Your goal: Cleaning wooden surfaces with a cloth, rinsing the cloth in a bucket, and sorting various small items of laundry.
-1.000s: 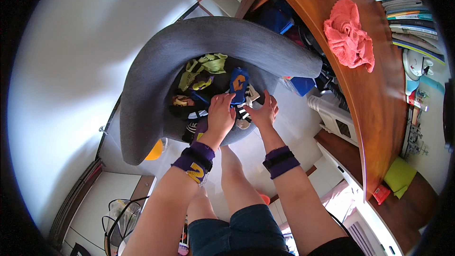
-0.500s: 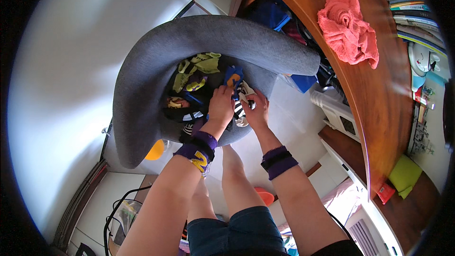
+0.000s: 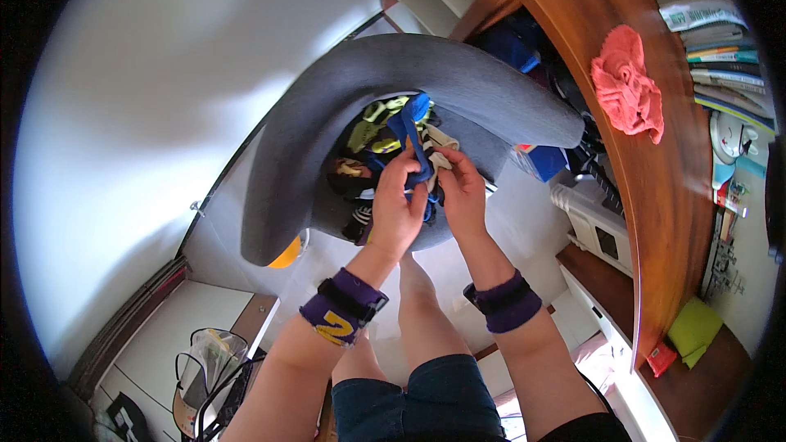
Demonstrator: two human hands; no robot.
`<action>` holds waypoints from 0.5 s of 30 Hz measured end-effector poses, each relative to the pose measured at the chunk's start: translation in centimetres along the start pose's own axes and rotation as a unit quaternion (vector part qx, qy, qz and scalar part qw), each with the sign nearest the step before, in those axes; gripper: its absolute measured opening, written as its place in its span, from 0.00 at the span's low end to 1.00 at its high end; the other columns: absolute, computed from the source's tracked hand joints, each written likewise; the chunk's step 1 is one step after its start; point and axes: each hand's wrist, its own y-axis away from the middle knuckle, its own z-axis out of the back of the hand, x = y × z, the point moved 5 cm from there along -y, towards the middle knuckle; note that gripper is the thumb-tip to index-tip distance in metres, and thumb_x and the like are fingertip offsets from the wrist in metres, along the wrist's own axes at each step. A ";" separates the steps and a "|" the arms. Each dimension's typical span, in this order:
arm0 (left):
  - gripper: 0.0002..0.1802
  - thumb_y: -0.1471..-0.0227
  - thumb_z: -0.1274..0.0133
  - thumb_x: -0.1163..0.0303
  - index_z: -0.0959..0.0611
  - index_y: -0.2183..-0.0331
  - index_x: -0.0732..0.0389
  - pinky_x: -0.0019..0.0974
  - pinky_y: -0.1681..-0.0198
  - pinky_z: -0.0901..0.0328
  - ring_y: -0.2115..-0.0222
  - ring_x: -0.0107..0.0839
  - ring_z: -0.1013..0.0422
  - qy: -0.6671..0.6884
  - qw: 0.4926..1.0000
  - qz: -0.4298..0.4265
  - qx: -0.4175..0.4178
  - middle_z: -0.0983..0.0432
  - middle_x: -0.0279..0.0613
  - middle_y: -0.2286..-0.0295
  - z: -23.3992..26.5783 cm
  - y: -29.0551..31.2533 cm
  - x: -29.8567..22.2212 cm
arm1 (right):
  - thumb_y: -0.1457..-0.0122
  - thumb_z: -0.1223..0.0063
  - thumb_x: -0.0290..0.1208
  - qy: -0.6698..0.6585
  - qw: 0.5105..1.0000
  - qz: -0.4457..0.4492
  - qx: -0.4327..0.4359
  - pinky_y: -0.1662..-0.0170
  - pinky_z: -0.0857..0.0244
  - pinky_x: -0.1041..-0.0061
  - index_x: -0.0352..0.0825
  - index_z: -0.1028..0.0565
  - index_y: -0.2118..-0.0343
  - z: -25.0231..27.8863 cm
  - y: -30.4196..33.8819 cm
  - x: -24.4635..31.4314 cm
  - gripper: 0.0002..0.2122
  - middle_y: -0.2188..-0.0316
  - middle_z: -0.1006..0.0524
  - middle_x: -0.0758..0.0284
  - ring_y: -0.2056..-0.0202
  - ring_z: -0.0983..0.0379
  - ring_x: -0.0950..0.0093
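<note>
A grey upholstered chair (image 3: 360, 61) with a curved back stands in front of me, its seat holding a heap of what look like socks. My left hand (image 3: 396, 211) is closed on a blue sock (image 3: 405, 124), which stands up from the heap beyond my fingers. Close beside it, my right hand (image 3: 464, 195) pinches a whitish sock (image 3: 440, 160) between thumb and fingers. Yellow-green patterned socks (image 3: 375, 116) lie past my left hand. A black-and-white striped sock (image 3: 361, 214) rests at the seat's near left. My fingers partly cover the held pieces.
On the right, a brown wooden desk (image 3: 606, 0) curves round with a crumpled coral cloth (image 3: 629, 86), stacked books (image 3: 720, 57) and a green cloth (image 3: 694, 329). A white wall (image 3: 147, 115) borders the left. Beneath the chair's left end sits something yellow (image 3: 285, 254).
My view has shifted, so the chair appears farther right. The blue sock is now raised in my left hand. My right hand has drawn in close to the left.
</note>
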 end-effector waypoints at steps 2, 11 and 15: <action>0.18 0.58 0.49 0.84 0.29 0.62 0.62 0.43 0.52 0.37 0.54 0.53 0.33 0.019 1.000 0.009 -0.020 0.31 0.53 0.52 2.9 1.4 -1.0 | 0.41 0.57 0.20 -0.034 0.999 -0.018 0.019 0.53 0.37 0.82 0.30 0.29 0.51 -2.7 1.7 0.7 0.15 0.56 0.26 0.67 0.56 0.30 0.80; 0.18 0.63 0.42 0.80 0.23 0.64 0.60 0.46 0.49 0.38 0.51 0.53 0.35 -0.077 0.988 -0.034 -0.127 0.31 0.53 0.53 18.0 11.7 -1.9 | 0.42 0.47 0.22 -0.071 0.977 -0.133 0.149 0.52 0.36 0.80 0.33 0.34 0.44 -15.8 13.0 -1.0 0.21 0.56 0.26 0.67 0.57 0.30 0.80; 0.22 0.64 0.40 0.80 0.24 0.61 0.61 0.47 0.47 0.41 0.48 0.52 0.37 -0.091 0.984 -0.009 -0.152 0.33 0.53 0.50 25.6 18.3 -1.1 | 0.42 0.48 0.21 -0.039 0.966 -0.159 0.198 0.52 0.36 0.80 0.33 0.34 0.45 -22.7 18.2 -3.9 0.20 0.55 0.27 0.67 0.56 0.30 0.79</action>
